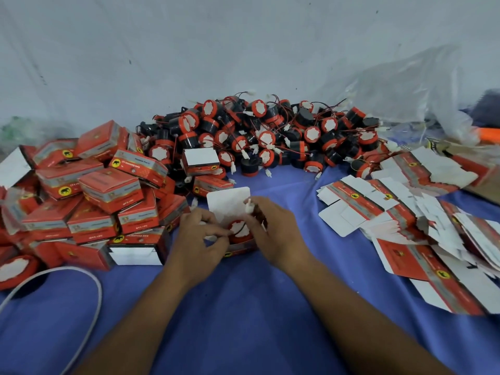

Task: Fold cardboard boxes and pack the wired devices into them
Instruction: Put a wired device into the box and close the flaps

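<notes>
Box [240, 246] sits centre on the blue cloth [243, 307], white lid flap up, one red-capped device [238, 230] inside. Your left hand [196, 239] pinches the box's left edge. Your right hand [276, 234] pinches the device's white plug [248, 208] above the opening. Loose devices [270, 136] are heaped at 12 o'clock, folded boxes [94, 190] at 9, flat blanks [405, 212] at 3.

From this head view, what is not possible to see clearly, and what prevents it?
- open box, head view: walls mostly covered by left hand and right hand, which pinches a white connector.
- print on packed boxes: too small, blurred.
- round red object: cut off by left edge.
- plastic bag contents: blurred behind film.
</notes>
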